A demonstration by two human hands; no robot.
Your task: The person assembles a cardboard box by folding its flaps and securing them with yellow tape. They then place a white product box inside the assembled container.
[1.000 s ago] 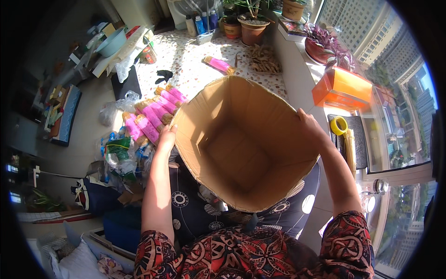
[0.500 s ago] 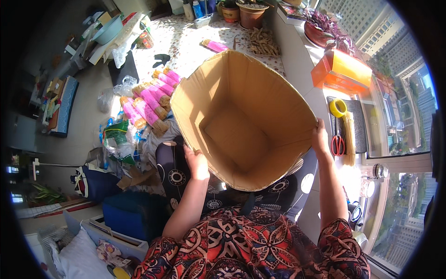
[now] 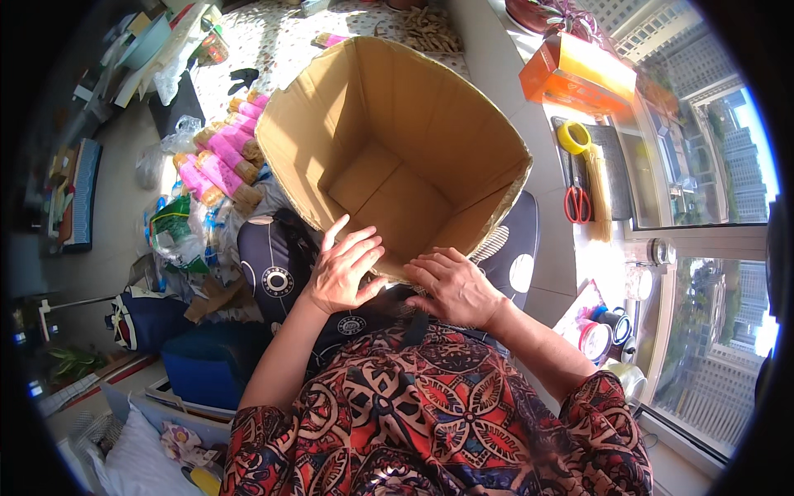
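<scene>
A large open cardboard box rests on my lap, its mouth tilted toward me and its inside bare. At its near rim, my left hand is open, the fingers spread over the edge and the thumb held apart. My right hand lies just beside it on the same rim. The right fingers reach over the edge into the mouth while the thumb stays on the side toward me, so the hand pinches the rim. The outer near wall is mostly hidden by both hands.
Bundles in pink wrapping lie on the floor at left, near plastic bags. On the right ledge are yellow tape, red-handled scissors, a straw bundle and an orange box. A blue stool stands at left.
Both hands have left the box's left and right sides and come together at its near rim. In the picture, the box has shifted up and left along with the surroundings.
</scene>
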